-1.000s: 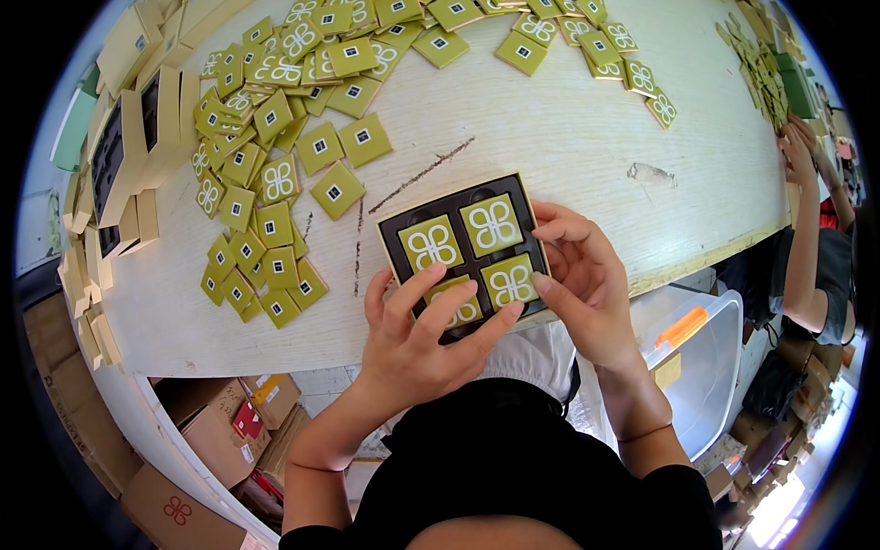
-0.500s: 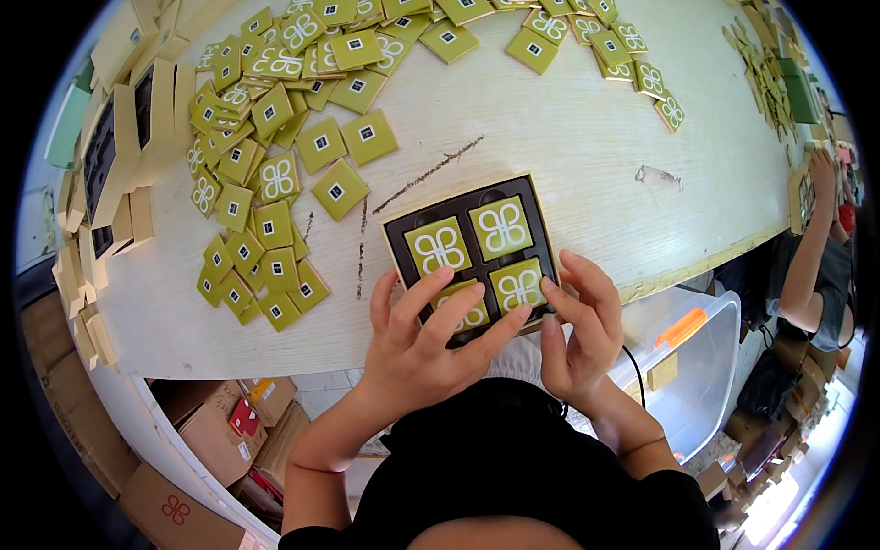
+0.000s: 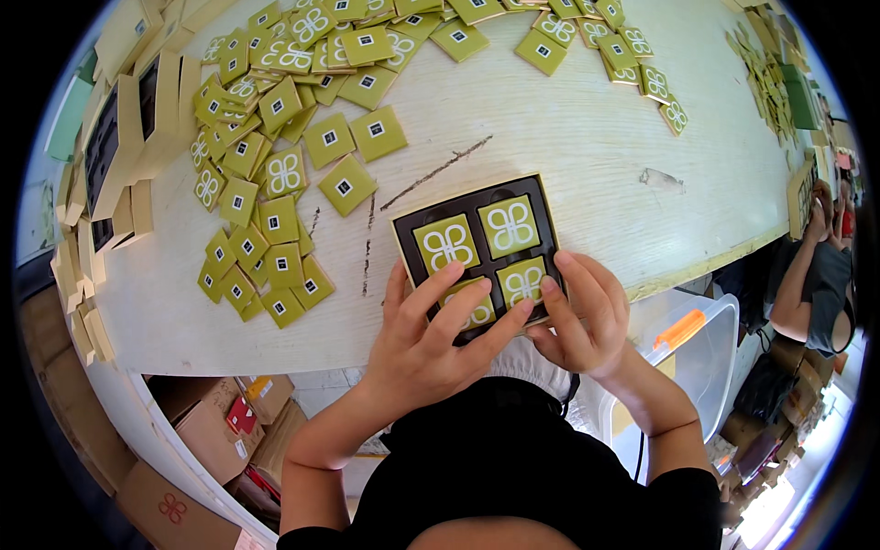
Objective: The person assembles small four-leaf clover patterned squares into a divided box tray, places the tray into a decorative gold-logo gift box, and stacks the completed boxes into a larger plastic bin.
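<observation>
At the table's near edge lies a shallow square box (image 3: 401,240) with a black insert of four recesses, each holding a flat green square piece (image 3: 511,226) with a white looped emblem. My left hand (image 3: 426,335) grips the box at its left and near sides, its fingers bent across the near-left piece, which they partly cover. On the right side, my right hand (image 3: 591,316) holds the box's near corner, with one fingertip on the near-right piece and the thumb by the near edge.
A heap of similar green squares (image 3: 284,171) spreads over the left and far table (image 3: 513,110). Pale boxes (image 3: 119,156) are stacked at the left rim. A clear plastic bin (image 3: 724,357) with an orange latch stands below the edge at right. Another person's arm (image 3: 802,289) shows far right.
The view has shifted slightly. My right thumb has come in to the box's near edge, and my right forearm has swung outward. My left hand keeps its hold on the box.
</observation>
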### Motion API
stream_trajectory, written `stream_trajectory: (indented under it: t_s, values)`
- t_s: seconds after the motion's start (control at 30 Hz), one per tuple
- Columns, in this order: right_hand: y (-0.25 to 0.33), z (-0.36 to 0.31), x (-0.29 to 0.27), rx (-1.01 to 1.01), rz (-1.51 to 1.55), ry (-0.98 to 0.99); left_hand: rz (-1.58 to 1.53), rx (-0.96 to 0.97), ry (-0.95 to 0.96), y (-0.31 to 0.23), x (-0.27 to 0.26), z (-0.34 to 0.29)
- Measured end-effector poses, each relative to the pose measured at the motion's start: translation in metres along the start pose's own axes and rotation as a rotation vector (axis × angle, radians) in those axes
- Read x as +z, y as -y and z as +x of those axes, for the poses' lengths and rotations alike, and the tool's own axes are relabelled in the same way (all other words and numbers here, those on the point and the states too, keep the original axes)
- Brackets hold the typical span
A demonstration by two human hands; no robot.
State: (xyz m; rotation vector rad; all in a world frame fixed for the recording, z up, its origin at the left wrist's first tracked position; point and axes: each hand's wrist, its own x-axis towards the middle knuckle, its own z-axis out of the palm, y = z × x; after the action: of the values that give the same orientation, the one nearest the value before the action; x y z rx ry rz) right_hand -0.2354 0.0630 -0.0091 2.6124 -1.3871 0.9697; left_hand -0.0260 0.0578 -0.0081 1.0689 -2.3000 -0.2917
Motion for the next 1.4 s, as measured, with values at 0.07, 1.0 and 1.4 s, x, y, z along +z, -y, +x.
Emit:
stream_trajectory:
  t_s: [0.07,1.0,1.4]
  values:
    - [-0.006,0.001,0.001,-0.044,0.018,-0.014,-0.011,-0.009,0.001,0.000,-0.001,-0.001]
    - [-0.001,0.035,-0.003,-0.042,-0.027,0.324,0.105,0.002,0.278,0.013,-0.031,0.013]
    - [-0.012,0.017,0.002,-0.206,0.044,0.128,-0.078,-0.162,-0.383,0.085,-0.100,-0.011]
